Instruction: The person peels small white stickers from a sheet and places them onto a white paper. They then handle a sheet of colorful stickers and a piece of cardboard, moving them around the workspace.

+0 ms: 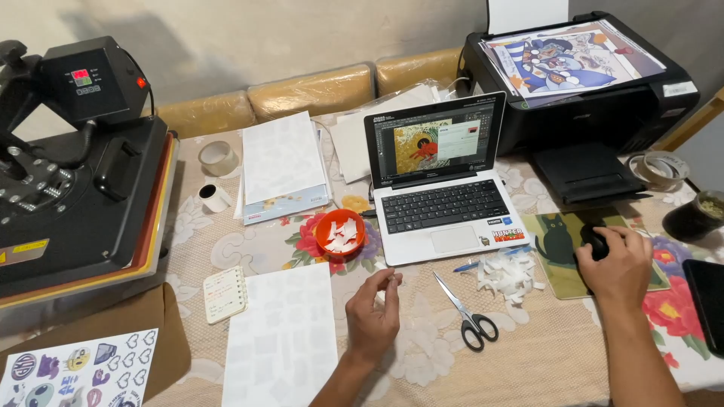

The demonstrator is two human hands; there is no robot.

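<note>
My right hand [615, 264] rests on a black computer mouse [593, 240], which sits on a green mouse pad with a black cat on it [554, 245]. My left hand [373, 309] hovers over the table in front of the white laptop [445, 203], its fingers curled and pinched on a small white scrap of paper [391, 282]. Black-handled scissors [466, 313] lie between my hands. A pile of white paper scraps [507, 273] lies beside the laptop. An orange bowl with more scraps [340, 234] stands left of the laptop.
A black heat press [75, 166] fills the left side. A black printer [581, 75] with a printed colour sheet stands at the back right. White sheets [280, 339], a paper stack [280, 162], a small notepad [224, 292], tape rolls [217, 157] and a sticker sheet [75, 373] lie about.
</note>
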